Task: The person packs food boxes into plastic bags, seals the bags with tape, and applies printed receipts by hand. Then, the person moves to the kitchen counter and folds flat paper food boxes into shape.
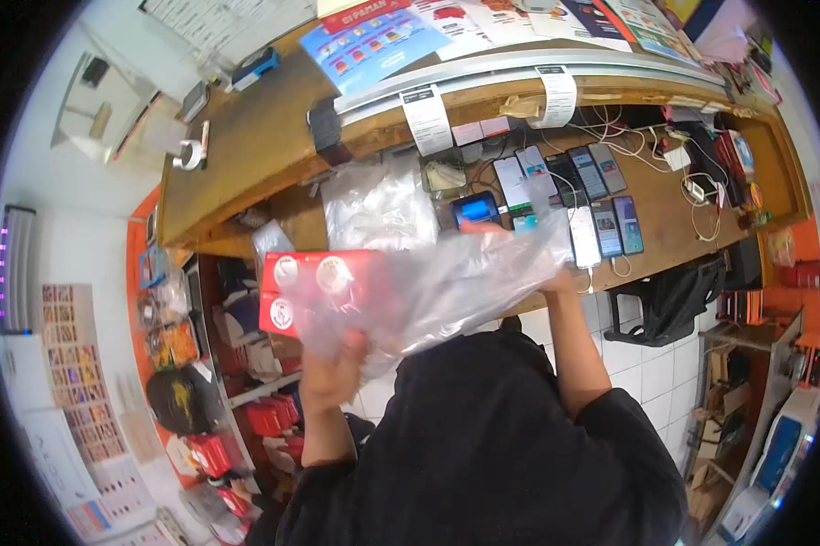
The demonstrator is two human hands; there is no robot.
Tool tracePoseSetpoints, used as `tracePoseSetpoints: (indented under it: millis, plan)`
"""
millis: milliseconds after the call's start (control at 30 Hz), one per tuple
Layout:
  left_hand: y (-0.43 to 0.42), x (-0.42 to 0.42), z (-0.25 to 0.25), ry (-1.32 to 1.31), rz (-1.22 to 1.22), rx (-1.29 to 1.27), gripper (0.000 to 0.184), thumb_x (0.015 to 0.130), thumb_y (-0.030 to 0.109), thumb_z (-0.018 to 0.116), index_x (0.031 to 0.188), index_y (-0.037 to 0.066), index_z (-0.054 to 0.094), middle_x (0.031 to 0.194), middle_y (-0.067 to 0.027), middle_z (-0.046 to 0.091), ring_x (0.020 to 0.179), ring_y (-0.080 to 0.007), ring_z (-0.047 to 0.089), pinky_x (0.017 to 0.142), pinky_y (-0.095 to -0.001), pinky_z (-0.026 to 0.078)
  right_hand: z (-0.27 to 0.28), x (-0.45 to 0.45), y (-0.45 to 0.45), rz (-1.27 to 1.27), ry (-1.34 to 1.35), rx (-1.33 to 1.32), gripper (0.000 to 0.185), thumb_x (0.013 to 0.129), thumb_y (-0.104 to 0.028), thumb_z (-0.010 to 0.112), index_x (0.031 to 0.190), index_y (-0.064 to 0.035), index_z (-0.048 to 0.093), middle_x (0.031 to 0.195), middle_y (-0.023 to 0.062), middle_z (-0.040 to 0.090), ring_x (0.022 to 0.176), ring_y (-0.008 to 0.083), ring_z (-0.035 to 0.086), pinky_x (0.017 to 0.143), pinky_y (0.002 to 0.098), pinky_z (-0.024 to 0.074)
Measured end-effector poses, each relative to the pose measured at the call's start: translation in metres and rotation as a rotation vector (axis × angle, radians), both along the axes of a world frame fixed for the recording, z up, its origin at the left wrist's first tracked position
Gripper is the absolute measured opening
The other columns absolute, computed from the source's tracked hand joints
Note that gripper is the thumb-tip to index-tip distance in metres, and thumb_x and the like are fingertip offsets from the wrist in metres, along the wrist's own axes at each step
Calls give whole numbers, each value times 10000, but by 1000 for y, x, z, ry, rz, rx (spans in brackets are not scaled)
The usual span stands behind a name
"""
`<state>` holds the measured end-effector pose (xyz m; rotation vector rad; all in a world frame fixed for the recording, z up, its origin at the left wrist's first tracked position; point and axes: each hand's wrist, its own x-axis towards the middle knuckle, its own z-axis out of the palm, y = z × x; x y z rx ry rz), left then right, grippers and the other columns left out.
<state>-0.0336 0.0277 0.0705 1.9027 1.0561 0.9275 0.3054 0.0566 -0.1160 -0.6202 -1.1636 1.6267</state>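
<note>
A clear plastic bag (464, 287) is stretched between my two hands, blurred by motion. At its left end are red boxes (281, 314) with round white stickers, partly covered by the film. My left hand (335, 367) is closed on the bag's lower left side, just below the boxes. My right hand (553, 280) is at the bag's right end, mostly behind the film, and appears to grip it. Reddish fingertips (479, 227) show above the bag's upper edge. Behind the boxes lies a pile of clear plastic bags (378, 202) on the desk shelf.
Several phones (584, 238) lie on the shelf to the right, among white charging cables (701, 187). A lit blue-screen device (476, 209) is beside them. Paper receipts (426, 120) hang from the upper desk edge. A black chair (669, 305) stands at the right.
</note>
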Motion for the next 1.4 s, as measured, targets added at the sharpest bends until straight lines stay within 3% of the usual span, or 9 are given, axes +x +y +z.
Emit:
tracePoseSetpoints:
  millis: [300, 467, 567, 600, 900, 1067, 1167, 1267, 1400]
  plan:
    - [-26, 20, -31, -369, 928, -453, 449, 1067, 382, 484, 1335, 23, 516, 1122, -62, 630, 913, -137, 643, 653, -303, 581, 36, 9, -26, 316, 531, -275, 886, 610, -197, 962, 1363, 1, 539, 1080, 63, 692, 1016, 186, 645, 916, 336, 502]
    - [-67, -4, -48, -513, 1013, -251, 537, 1019, 451, 570, 1350, 29, 548, 1255, -107, 627, 1066, -150, 608, 669, -249, 521, -15, 42, -23, 492, -137, -317, 446, 703, -146, 913, 1087, -24, 721, 996, 35, 712, 921, 130, 647, 831, 277, 500]
    - [-91, -3, -45, -502, 958, -222, 431, 1041, 430, 530, 1228, 45, 584, 1023, -49, 644, 723, -132, 632, 534, -252, 495, 22, 59, -15, 348, -236, -44, 327, 790, -154, 850, 1075, -46, 734, 1008, 36, 728, 922, 121, 652, 818, 275, 501]
    - [-80, 28, -37, -609, 1267, -133, 448, 1035, 452, 535, 1193, 38, 595, 883, -42, 645, 678, -111, 609, 521, -230, 455, 34, 62, -14, 353, -100, -47, 279, 858, -242, 801, 1056, -54, 744, 1021, 59, 747, 947, 124, 658, 839, 285, 509]
    - [-75, -14, -104, -364, 1062, -428, 331, 1023, 399, 586, 1058, 75, 643, 662, 55, 577, 548, -11, 404, 465, -216, 268, 46, 75, -16, 544, 247, -174, 196, 885, -34, 738, 1054, 48, 684, 943, 164, 745, 813, 243, 721, 750, 372, 570]
    - [-64, -12, -180, 600, 938, 202, 510, 927, 196, 698, 1338, -33, 501, 1073, -148, 622, 1043, -287, 597, 974, -430, 460, 38, 72, -32, 270, 147, -421, 167, 851, -6, 767, 1002, 17, 698, 867, 108, 730, 743, 154, 686, 650, 273, 544]
    - [-61, 70, -111, 388, 820, 196, 478, 909, 170, 718, 1317, -5, 540, 1060, -132, 647, 982, -244, 628, 902, -377, 502, 28, 59, -41, 123, -7, -410, 225, 803, -80, 838, 972, -13, 705, 852, 66, 723, 742, 103, 662, 680, 256, 532]
    - [-70, 148, -79, -30, 315, -384, 398, 861, 134, 770, 1197, 8, 597, 965, -68, 645, 864, -152, 627, 760, -307, 523, 59, 33, -57, 95, -263, -377, 411, 764, -234, 891, 1065, -25, 705, 951, 56, 717, 868, 129, 663, 780, 308, 528]
    - [-59, 169, -104, -112, 109, -499, 354, 762, 79, 850, 1007, 39, 597, 827, 14, 598, 781, -75, 574, 680, -275, 497, 79, 23, -75, 253, -634, -448, 608, 820, -505, 788, 1190, -36, 675, 1051, 78, 711, 939, 177, 654, 846, 345, 515]
